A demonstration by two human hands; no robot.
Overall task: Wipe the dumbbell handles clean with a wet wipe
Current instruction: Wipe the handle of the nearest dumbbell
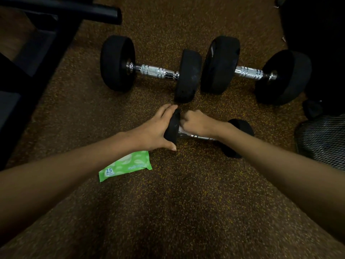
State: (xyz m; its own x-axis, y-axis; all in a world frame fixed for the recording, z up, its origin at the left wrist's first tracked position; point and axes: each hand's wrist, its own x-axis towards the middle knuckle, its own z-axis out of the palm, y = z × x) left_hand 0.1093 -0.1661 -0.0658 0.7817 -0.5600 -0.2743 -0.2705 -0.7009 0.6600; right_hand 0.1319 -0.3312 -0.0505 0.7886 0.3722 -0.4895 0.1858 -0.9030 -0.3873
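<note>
1. Floor (168, 212): brown rubber matting flecked with yellow, filling most of the view
2. Frame (43, 53): black metal bars at the upper left, slanting down toward the left edge
3. Tube (89, 11): black round bar across the top left, its blunt end pointing right
4. Mesh (323, 141): black netted object at the right edge, low on the floor
5. Dark bulk (321, 43): fills the upper right corner, just above the mesh; too dark to tell what it is

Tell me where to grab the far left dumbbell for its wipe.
Take the far left dumbbell by its knurled chrome handle, mid-bar, coming from above. It lies flat on the floor, and the wide black heads seem to hold the bar clear, leaving room for fingers to curl under.
</note>
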